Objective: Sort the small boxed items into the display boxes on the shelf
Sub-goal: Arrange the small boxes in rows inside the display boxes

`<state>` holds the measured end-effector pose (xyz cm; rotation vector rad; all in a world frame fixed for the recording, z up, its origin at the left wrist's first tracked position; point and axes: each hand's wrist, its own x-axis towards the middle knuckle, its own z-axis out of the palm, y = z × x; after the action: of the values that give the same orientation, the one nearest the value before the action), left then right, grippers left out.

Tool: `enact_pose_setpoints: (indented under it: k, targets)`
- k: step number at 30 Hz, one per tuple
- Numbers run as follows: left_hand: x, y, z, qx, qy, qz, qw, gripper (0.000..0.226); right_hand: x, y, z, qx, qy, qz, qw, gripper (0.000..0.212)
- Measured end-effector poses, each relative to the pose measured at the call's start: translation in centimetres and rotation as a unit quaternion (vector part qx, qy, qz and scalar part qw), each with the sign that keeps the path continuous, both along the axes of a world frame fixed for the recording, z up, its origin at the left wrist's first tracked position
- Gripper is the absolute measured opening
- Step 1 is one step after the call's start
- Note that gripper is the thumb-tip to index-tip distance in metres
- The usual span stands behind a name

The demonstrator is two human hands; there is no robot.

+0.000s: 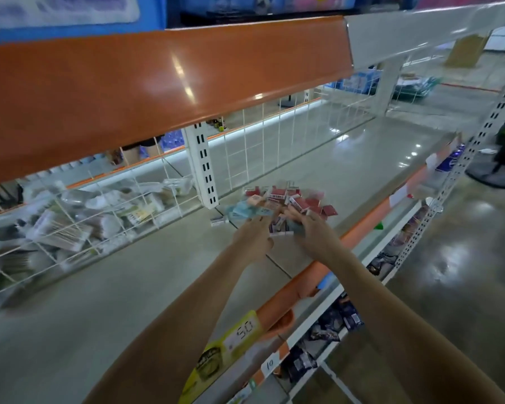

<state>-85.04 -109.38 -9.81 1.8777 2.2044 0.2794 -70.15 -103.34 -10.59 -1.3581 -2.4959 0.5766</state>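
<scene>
We have both hands at the pile (292, 201) of small boxes lying on the shelf (134, 287), just right of the white upright (202, 167). Our left hand (252, 239) reaches in at the near edge of the pile, fingers forward among the boxes; the blur keeps us from telling whether it grips one. Our right hand (309, 231) curls around a small stack of boxes (280, 225) at the pile's near side. The pile mixes red boxes (303, 204), farther from us, with pale blue ones (245, 211) on the side nearer the upright. One stray box (217, 221) sits apart, below the upright.

We cannot make out any display box near the pile; left of the upright there is only a wire bin (70, 220) of bagged goods.

The step looks like gathering boxes of one kind. To do it well, we should square the stack between both hands so the faces line up, and keep the colours separate instead of scooping a mixed handful. The boxes look light and slippery, so a loose stack may fan out when lifted; a thumb on top and fingers underneath should steady it. We should also collect the stray.
</scene>
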Motion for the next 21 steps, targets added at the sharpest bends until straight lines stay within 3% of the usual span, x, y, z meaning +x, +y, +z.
enact_pose_setpoints:
  k: [9, 15, 21]
  targets:
    - [-0.1, 0.5, -1.1, 0.063, 0.047, 0.009, 0.997, 0.048, 0.8, 0.6, -1.1, 0.004, 0.093, 0.009, 0.996, 0.054]
    - [-0.6, 0.0, -0.9, 0.066, 0.088, -0.015, 0.994, 0.043, 1.2, 0.7, -1.3, 0.003, 0.063, 0.008, 0.998, 0.052]
    - [-1.2, -0.5, -0.7, 0.075, 0.089, -0.028, 0.993, 0.025, 1.1, 0.3, -0.5, -0.006, 0.109, 0.008, 0.994, 0.043]
